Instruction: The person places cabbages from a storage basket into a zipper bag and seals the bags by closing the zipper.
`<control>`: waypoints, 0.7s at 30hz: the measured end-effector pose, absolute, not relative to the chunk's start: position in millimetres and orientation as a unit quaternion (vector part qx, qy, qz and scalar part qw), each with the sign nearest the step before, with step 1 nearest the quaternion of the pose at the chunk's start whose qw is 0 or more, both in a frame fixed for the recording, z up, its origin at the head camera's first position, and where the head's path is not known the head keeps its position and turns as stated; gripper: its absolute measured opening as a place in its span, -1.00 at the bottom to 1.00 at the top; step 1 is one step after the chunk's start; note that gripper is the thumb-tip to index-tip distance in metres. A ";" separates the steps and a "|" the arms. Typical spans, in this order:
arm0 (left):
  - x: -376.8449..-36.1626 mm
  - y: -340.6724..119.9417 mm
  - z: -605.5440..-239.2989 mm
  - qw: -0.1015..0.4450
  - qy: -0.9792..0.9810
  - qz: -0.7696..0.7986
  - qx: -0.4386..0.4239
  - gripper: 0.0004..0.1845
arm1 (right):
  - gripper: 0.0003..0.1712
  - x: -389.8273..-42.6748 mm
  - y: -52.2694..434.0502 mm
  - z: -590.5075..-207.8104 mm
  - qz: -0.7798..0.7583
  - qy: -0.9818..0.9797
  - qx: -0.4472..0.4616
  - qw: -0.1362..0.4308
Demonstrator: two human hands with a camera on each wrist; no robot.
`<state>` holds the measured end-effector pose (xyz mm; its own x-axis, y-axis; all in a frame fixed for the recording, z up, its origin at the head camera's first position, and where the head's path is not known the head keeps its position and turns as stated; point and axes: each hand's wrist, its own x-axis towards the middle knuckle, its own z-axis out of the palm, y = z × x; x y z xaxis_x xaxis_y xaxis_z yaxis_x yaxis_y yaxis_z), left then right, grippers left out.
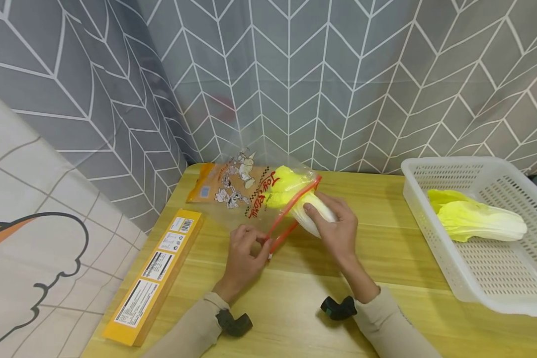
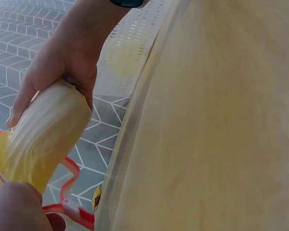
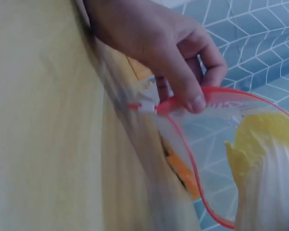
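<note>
A clear zip bag (image 1: 259,199) with red edging and cartoon print lies over the table, its mouth spread toward the right. My left hand (image 1: 246,253) pinches the red rim near the white slider (image 3: 148,107). In my right hand (image 1: 337,223) is a napa cabbage (image 1: 313,214), gripped round its white base. Its yellow leafy end sits inside the bag while the base sticks out through the opening. The left wrist view shows the right thumb and fingers on either side of the cabbage base (image 2: 58,115).
A white perforated basket (image 1: 465,278) at the right holds a second napa cabbage (image 1: 479,219). On the left, a long orange box (image 1: 156,273) with labels lies along the edge of the wooden table (image 1: 291,308). A grey patterned curtain (image 1: 304,84) hangs behind.
</note>
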<state>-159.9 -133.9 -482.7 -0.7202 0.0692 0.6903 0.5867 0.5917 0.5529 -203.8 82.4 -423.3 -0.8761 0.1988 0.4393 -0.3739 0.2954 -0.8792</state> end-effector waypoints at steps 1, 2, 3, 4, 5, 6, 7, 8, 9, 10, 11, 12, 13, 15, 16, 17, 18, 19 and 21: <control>-159.7 -133.5 -482.4 0.315 -0.835 -0.408 -0.191 -0.88 | -0.57 -203.1 81.0 -423.5 0.609 -0.761 0.038 0.221; -159.6 -133.3 -482.2 0.311 -0.837 -0.410 -0.186 -0.87 | -0.57 -202.6 79.7 -424.3 0.618 -0.759 0.025 0.203; -159.6 -133.2 -482.2 0.305 -0.838 -0.415 -0.180 -0.87 | -0.57 -202.2 78.6 -425.9 0.624 -0.759 0.016 0.186; -159.7 -133.1 -482.3 0.297 -0.839 -0.422 -0.170 -0.87 | -0.57 -201.8 77.6 -428.1 0.626 -0.760 0.011 0.172; -159.7 -133.0 -482.4 0.288 -0.840 -0.430 -0.160 -0.86 | -0.56 -201.7 76.5 -430.8 0.628 -0.762 0.010 0.159; -159.7 -132.9 -482.2 0.280 -0.840 -0.439 -0.150 -0.86 | -0.56 -201.6 75.5 -434.1 0.626 -0.765 0.010 0.148; -160.0 -133.0 -482.4 0.271 -0.841 -0.446 -0.140 -0.85 | -0.54 -201.9 74.8 -438.6 0.622 -0.771 0.015 0.140; -160.2 -133.1 -482.5 0.262 -0.842 -0.454 -0.131 -0.85 | -0.53 -202.3 74.1 -443.1 0.614 -0.778 0.021 0.133; -160.5 -133.2 -482.7 0.255 -0.842 -0.459 -0.122 -0.84 | -0.52 -202.6 73.6 -446.9 0.607 -0.784 0.029 0.127; -160.6 -133.4 -482.6 0.251 -0.843 -0.462 -0.115 -0.84 | -0.51 -202.9 73.4 -450.1 0.600 -0.790 0.039 0.122; -160.7 -133.5 -482.4 0.247 -0.843 -0.465 -0.112 -0.84 | -0.50 -203.5 73.7 -452.9 0.595 -0.794 0.051 0.116; -160.8 -133.6 -482.1 0.244 -0.843 -0.467 -0.109 -0.84 | -0.50 -204.2 74.4 -455.2 0.585 -0.801 0.063 0.110; -160.8 -133.7 -482.0 0.242 -0.844 -0.467 -0.105 -0.85 | -0.49 -205.2 75.8 -456.7 0.574 -0.808 0.079 0.104; -160.1 -133.8 -481.3 0.236 -0.844 -0.472 -0.097 -0.86 | -0.45 -207.2 80.5 -456.8 0.551 -0.823 0.113 0.082; -159.7 -133.8 -480.8 0.233 -0.844 -0.474 -0.092 -0.86 | -0.42 -208.7 83.7 -456.5 0.534 -0.832 0.131 0.069; -159.6 -133.7 -480.6 0.231 -0.844 -0.475 -0.088 -0.86 | -0.39 -210.2 87.5 -455.6 0.518 -0.840 0.150 0.054; -159.3 -133.6 -480.3 0.229 -0.844 -0.477 -0.084 -0.87 | -0.35 -211.6 91.8 -454.6 0.499 -0.849 0.168 0.037; -159.3 -133.7 -480.1 0.228 -0.844 -0.479 -0.081 -0.87 | -0.29 -213.0 96.6 -453.4 0.481 -0.856 0.189 0.023; -159.3 -133.5 -479.6 0.227 -0.841 -0.485 -0.077 -0.88 | -0.20 -215.5 106.2 -450.2 0.449 -0.865 0.224 0.000</control>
<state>-159.3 -133.5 -479.6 -0.8854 -0.0898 0.4562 0.3495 0.5184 0.7805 -215.5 106.2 -450.2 -0.8993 -0.3883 0.2014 -0.3880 0.4954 -0.7772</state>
